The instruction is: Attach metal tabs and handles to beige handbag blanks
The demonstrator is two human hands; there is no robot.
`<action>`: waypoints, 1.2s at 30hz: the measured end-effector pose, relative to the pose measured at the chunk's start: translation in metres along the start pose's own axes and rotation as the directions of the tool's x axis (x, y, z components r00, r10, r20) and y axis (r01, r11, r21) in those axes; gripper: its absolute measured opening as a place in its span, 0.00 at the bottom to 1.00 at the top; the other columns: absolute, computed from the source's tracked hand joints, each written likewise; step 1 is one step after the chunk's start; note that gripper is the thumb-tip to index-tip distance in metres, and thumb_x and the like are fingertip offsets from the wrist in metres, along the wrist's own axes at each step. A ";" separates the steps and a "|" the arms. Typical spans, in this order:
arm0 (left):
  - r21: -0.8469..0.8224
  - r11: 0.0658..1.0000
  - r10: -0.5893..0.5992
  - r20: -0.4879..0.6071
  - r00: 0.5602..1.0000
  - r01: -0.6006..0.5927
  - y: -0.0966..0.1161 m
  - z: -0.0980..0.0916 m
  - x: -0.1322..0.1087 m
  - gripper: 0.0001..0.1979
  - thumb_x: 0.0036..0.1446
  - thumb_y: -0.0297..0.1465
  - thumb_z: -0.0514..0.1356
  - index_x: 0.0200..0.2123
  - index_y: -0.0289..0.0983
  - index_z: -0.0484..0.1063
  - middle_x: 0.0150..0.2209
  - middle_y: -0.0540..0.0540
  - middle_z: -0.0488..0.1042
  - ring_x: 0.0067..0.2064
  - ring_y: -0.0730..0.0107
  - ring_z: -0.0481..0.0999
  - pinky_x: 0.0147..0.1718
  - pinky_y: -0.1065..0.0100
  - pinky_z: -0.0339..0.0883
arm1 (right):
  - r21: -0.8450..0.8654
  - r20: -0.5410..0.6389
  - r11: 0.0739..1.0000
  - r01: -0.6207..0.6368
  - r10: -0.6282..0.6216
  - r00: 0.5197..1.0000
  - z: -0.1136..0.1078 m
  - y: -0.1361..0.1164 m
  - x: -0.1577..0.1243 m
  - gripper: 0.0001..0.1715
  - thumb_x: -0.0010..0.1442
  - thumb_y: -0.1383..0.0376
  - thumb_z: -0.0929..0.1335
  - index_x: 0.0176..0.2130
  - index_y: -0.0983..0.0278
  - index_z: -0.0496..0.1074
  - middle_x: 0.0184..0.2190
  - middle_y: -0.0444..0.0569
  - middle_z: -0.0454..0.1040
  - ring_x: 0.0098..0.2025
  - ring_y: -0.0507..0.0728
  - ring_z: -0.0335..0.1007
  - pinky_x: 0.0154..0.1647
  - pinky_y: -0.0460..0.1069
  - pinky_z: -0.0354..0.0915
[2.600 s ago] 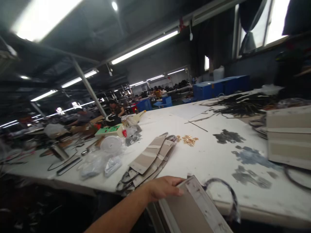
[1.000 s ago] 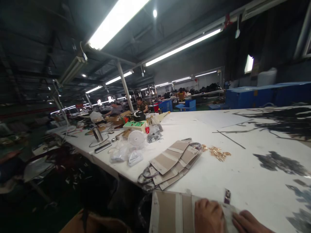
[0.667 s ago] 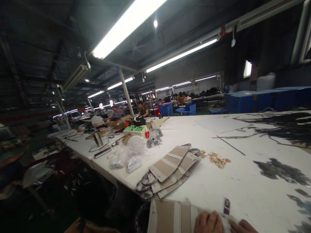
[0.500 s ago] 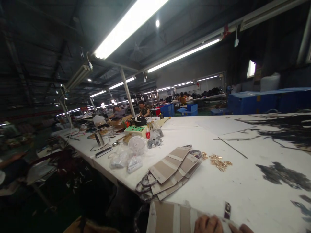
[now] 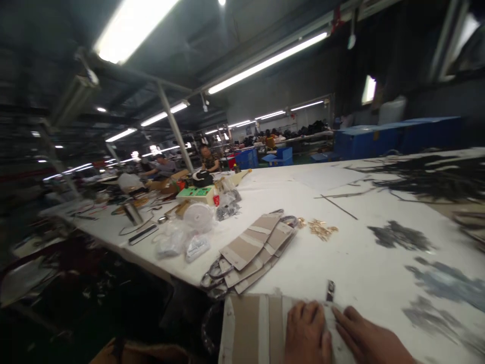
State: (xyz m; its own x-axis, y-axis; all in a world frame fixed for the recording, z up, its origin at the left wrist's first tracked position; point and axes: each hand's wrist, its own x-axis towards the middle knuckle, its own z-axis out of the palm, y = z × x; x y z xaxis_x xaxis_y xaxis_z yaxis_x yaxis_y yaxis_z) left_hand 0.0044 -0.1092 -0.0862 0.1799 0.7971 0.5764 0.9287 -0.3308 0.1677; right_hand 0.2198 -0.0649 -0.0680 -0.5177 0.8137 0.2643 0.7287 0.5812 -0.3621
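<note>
A beige-and-grey bag panel [image 5: 246,323] lies at the table's near edge, with a dark looped handle [image 5: 208,328] at its left side. My left hand [image 5: 307,328] rests on the panel, fingers bent and close together, holding it down. Just to the right, my right hand [image 5: 366,333] has its fingers pressed together on the panel's pale edge strip. A short dark strap tab with a shiny piece [image 5: 331,290] sticks out beyond that strip, between both hands. The undersides of my fingers are hidden. Farther off lies a fanned stack of similar bag panels [image 5: 252,240] with dark handles.
Gold-coloured metal pieces [image 5: 322,230] lie right of the stack. Dark flat pieces [image 5: 401,236] and long black strips [image 5: 432,177] spread across the right. Plastic bags [image 5: 197,246], a white fan [image 5: 197,216] and a green-topped machine [image 5: 196,193] stand left. Co-workers [image 5: 209,159] sit beyond.
The view has turned right and tilted down, so more of both hands and the panel shows. My right hand now shows up to the wrist; both hands remain on the panel.
</note>
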 end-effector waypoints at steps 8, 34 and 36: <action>0.056 0.987 0.141 0.150 0.979 -0.150 -0.005 -0.021 0.033 0.22 0.69 0.29 0.54 0.64 0.44 0.73 0.63 0.47 0.74 0.63 0.55 0.70 0.60 0.53 0.68 | -0.158 0.111 0.984 -0.083 0.101 0.989 -0.056 -0.037 0.025 0.19 0.73 0.63 0.62 0.59 0.61 0.71 0.47 0.54 0.79 0.41 0.62 0.81 0.36 0.51 0.70; -0.065 0.997 0.058 0.266 0.962 -0.042 0.002 -0.030 0.041 0.22 0.71 0.34 0.52 0.66 0.42 0.71 0.65 0.44 0.72 0.63 0.50 0.68 0.60 0.48 0.67 | -0.197 -0.033 0.662 -0.723 0.732 0.680 -0.159 0.118 -0.055 0.23 0.69 0.56 0.67 0.55 0.65 0.81 0.52 0.60 0.79 0.51 0.65 0.75 0.50 0.53 0.66; -0.071 0.997 0.038 0.306 0.951 -0.016 0.005 -0.034 0.041 0.23 0.72 0.35 0.52 0.67 0.41 0.69 0.66 0.44 0.71 0.63 0.49 0.67 0.60 0.47 0.67 | -0.213 -0.012 0.651 -0.729 0.744 0.668 -0.151 0.127 -0.065 0.24 0.69 0.55 0.66 0.55 0.65 0.81 0.54 0.62 0.78 0.52 0.65 0.75 0.51 0.54 0.66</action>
State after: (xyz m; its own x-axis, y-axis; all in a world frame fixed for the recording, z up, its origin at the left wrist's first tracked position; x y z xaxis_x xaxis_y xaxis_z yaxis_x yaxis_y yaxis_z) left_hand 0.0056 -0.0953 -0.0344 0.3053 0.9006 0.3095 0.9002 -0.3789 0.2147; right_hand 0.4145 -0.0449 0.0040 0.2019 0.9759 -0.0824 0.9469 -0.2160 -0.2380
